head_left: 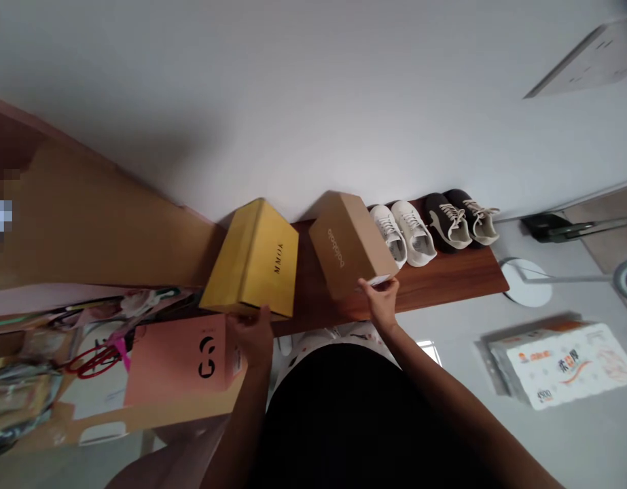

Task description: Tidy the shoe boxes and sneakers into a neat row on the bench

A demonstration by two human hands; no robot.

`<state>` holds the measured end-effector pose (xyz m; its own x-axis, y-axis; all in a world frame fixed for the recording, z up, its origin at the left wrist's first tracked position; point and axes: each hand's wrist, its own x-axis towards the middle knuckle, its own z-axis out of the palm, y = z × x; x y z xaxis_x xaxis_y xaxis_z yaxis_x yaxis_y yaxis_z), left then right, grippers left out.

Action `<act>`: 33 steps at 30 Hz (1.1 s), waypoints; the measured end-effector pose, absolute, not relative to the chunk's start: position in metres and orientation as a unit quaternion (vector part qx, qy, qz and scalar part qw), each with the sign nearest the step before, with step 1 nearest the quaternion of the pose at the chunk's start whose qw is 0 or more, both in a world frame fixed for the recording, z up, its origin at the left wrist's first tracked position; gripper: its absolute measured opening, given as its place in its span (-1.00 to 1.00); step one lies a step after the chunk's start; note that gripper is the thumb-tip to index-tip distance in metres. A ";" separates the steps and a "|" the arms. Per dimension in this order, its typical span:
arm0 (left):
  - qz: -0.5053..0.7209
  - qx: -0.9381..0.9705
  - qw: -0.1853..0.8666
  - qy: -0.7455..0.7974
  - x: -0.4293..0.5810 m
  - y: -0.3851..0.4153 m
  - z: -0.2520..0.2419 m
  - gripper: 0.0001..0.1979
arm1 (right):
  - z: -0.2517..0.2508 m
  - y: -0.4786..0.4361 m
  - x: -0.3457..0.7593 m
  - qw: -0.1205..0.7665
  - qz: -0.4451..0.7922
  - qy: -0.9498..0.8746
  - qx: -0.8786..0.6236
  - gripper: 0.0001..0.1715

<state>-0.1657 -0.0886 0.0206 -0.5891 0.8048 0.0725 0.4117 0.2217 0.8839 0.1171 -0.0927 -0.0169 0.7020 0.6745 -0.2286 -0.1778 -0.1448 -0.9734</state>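
Observation:
My left hand [255, 334] rests on the near edge of a yellow shoe box [255, 261] that lies tilted on the wooden shelf [445, 278]. My right hand [380, 299] grips the near corner of a brown cardboard shoe box [346, 241], by its white label. The two boxes sit side by side with a strip of shelf between them. A pair of white sneakers [405, 234] stands just right of the brown box, and a pair of dark sneakers [460, 219] stands beyond those.
A pink box [183, 360] with a black logo sits below the yellow box. Clutter with a red-handled item [92, 360] fills the left. A fan base [527, 282] and a pack of tissue paper [562, 363] lie on the floor at the right.

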 end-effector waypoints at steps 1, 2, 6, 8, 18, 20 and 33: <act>0.430 0.489 0.160 0.742 -0.169 -0.096 0.019 -0.58 | -0.014 -0.098 0.114 0.607 0.300 -0.255 -0.690 -0.27; 0.379 0.566 0.129 0.720 -0.171 -0.101 0.015 -0.62 | -0.013 -0.101 0.110 0.576 0.270 -0.334 -0.695 -0.34; 0.164 0.763 0.114 0.615 -0.170 -0.105 -0.016 -0.84 | -0.020 -0.097 0.095 0.357 0.195 -0.605 -0.684 -0.85; 0.085 0.798 0.117 0.585 -0.168 -0.101 -0.032 -0.78 | -0.026 -0.090 0.090 0.224 0.175 -0.678 -0.678 -0.80; -0.040 0.820 0.186 0.539 -0.159 -0.115 -0.050 -0.54 | -0.023 -0.073 0.090 -0.009 0.226 -0.692 -0.686 -0.66; -0.024 0.818 0.190 0.543 -0.154 -0.121 -0.049 -0.57 | -0.022 -0.071 0.098 -0.019 0.236 -0.688 -0.686 -0.64; 0.223 0.753 0.306 0.537 0.023 -0.084 0.025 -0.69 | -0.001 -0.072 0.190 0.101 0.322 -0.732 -0.591 -0.61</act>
<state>0.0230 -0.0839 0.0254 0.3230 0.9464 0.0075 0.6727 -0.2352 0.7016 0.1901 -0.0722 -0.0010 -0.2806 0.9310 -0.2335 0.8011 0.0932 -0.5912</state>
